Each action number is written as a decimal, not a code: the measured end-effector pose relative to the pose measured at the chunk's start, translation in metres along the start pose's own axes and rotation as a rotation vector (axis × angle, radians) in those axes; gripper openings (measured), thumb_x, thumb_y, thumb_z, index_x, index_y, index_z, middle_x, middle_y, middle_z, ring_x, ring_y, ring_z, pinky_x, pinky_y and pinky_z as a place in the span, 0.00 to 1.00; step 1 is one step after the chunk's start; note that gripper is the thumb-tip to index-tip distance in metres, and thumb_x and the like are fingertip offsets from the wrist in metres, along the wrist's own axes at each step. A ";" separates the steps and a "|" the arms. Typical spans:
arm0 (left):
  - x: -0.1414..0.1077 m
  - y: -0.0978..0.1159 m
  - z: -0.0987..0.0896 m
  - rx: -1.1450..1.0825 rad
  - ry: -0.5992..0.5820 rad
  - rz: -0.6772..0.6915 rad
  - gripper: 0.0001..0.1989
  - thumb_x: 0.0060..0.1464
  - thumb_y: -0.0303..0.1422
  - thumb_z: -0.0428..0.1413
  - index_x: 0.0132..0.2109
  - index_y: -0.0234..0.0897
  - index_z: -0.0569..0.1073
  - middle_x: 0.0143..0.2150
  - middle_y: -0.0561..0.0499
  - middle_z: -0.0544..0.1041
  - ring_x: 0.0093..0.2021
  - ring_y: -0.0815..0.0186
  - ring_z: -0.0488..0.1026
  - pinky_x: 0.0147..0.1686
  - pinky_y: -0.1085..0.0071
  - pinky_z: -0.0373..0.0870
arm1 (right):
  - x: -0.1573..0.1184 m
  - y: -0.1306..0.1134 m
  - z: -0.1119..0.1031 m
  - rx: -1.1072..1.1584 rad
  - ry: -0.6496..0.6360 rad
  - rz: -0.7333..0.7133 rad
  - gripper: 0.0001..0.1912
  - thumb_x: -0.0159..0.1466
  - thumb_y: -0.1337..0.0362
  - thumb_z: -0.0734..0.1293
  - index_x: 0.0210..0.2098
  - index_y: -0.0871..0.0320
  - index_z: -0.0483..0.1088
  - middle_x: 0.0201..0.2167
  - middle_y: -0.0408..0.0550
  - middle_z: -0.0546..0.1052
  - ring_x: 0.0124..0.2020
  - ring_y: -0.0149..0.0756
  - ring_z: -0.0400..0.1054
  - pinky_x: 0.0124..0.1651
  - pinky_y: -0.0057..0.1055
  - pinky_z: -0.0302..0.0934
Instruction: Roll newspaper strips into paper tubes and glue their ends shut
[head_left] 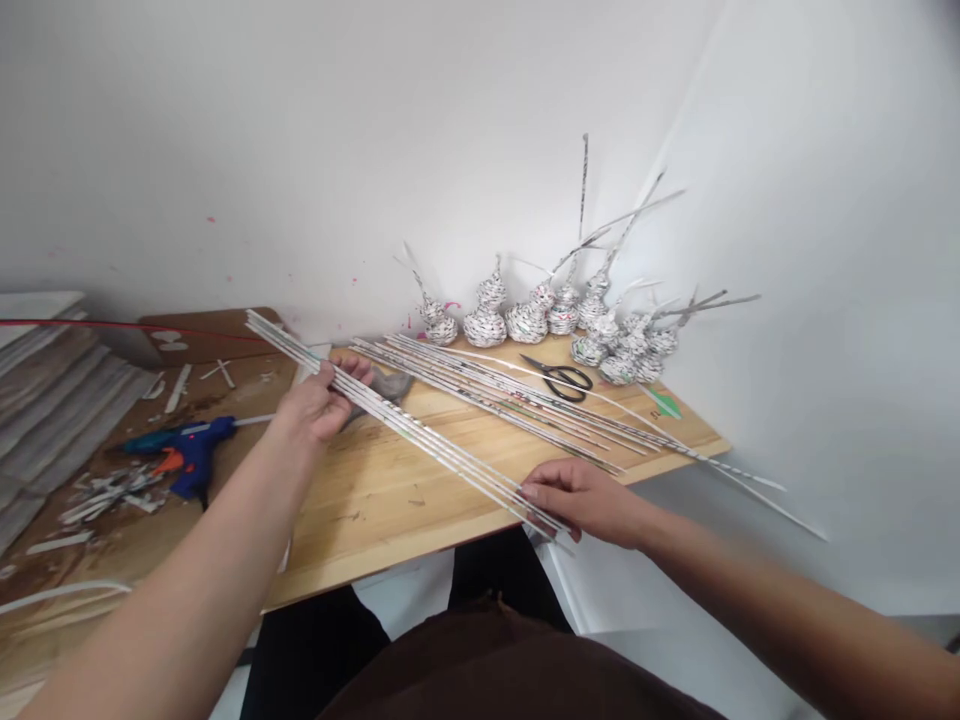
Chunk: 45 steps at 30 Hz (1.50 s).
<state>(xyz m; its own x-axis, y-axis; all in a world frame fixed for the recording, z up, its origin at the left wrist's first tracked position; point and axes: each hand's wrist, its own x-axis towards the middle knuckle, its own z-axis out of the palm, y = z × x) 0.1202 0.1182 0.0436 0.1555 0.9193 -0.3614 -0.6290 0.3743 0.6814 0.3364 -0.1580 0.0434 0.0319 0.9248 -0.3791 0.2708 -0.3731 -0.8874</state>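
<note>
A small bundle of rolled paper sticks [420, 432] stretches between my two hands, slanting from upper left to lower right above the wooden table. My left hand [319, 400] is closed around its upper left part. Near the lower right end, my right hand [574, 497] pinches the same sticks. Beyond them, more rolled paper sticks [480, 385] lie loosely across the table, some reaching past its right edge. Black-handled scissors [568, 380] rest among these sticks. A grey cloth-like thing [386, 388] lies behind my left hand, partly covered.
Several gourd-shaped woven paper pieces [487, 315] stand along the wall, with loose ends sticking up. At left lie a blue glue gun [196, 452], paper scraps [116, 497] and a stack of grey sheets [64, 400]. A green scrap [663, 402] sits near the table's [360, 540] right edge.
</note>
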 end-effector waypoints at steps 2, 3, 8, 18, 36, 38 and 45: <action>0.000 -0.005 0.000 0.024 -0.018 -0.005 0.15 0.64 0.28 0.42 0.32 0.33 0.68 0.30 0.48 0.75 0.32 0.65 0.77 0.34 0.65 0.79 | 0.000 0.002 -0.001 -0.070 0.062 -0.049 0.16 0.62 0.53 0.64 0.29 0.60 0.71 0.21 0.43 0.72 0.21 0.26 0.64 0.23 0.22 0.57; 0.000 -0.007 0.000 0.032 -0.026 -0.008 0.14 0.64 0.27 0.42 0.32 0.33 0.68 0.30 0.47 0.75 0.33 0.64 0.77 0.33 0.65 0.79 | 0.000 0.004 -0.002 -0.097 0.099 -0.064 0.15 0.62 0.54 0.65 0.29 0.60 0.71 0.22 0.43 0.72 0.21 0.26 0.64 0.25 0.22 0.58; -0.003 -0.017 0.001 0.029 -0.021 -0.034 0.13 0.63 0.27 0.43 0.33 0.32 0.69 0.32 0.45 0.75 0.32 0.62 0.78 0.30 0.63 0.79 | 0.004 0.010 -0.003 -0.160 0.133 -0.068 0.14 0.62 0.54 0.64 0.32 0.59 0.73 0.25 0.44 0.73 0.25 0.29 0.65 0.29 0.25 0.59; -0.002 -0.028 -0.001 0.052 -0.037 -0.063 0.14 0.65 0.28 0.41 0.34 0.32 0.68 0.33 0.45 0.76 0.32 0.64 0.78 0.31 0.66 0.79 | 0.007 0.009 0.001 -0.296 0.222 -0.132 0.13 0.64 0.56 0.60 0.30 0.58 0.68 0.24 0.42 0.71 0.25 0.30 0.63 0.29 0.27 0.56; 0.002 -0.031 -0.015 0.122 -0.051 -0.092 0.16 0.65 0.29 0.40 0.32 0.33 0.69 0.32 0.47 0.76 0.36 0.64 0.77 0.36 0.63 0.79 | -0.004 0.028 -0.091 -0.884 0.783 -0.173 0.13 0.64 0.59 0.61 0.38 0.58 0.74 0.36 0.49 0.78 0.36 0.38 0.69 0.41 0.32 0.57; 0.004 -0.032 -0.017 0.125 -0.065 -0.078 0.15 0.65 0.30 0.40 0.33 0.32 0.68 0.32 0.47 0.76 0.36 0.63 0.77 0.36 0.63 0.79 | -0.015 0.028 -0.091 -0.898 0.759 -0.130 0.13 0.64 0.59 0.61 0.34 0.57 0.75 0.32 0.48 0.77 0.34 0.38 0.68 0.39 0.32 0.57; 0.003 -0.033 -0.018 0.129 -0.065 -0.065 0.15 0.65 0.30 0.40 0.34 0.32 0.68 0.31 0.47 0.76 0.36 0.62 0.78 0.33 0.64 0.79 | -0.044 0.042 -0.075 -0.792 0.614 0.058 0.08 0.59 0.58 0.66 0.31 0.55 0.72 0.29 0.44 0.75 0.30 0.35 0.66 0.32 0.29 0.54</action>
<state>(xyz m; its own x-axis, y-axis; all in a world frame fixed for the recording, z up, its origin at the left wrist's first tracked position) 0.1282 0.1068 0.0084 0.2441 0.8971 -0.3684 -0.5139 0.4418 0.7353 0.4183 -0.2093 0.0421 0.4955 0.8685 -0.0171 0.8084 -0.4682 -0.3567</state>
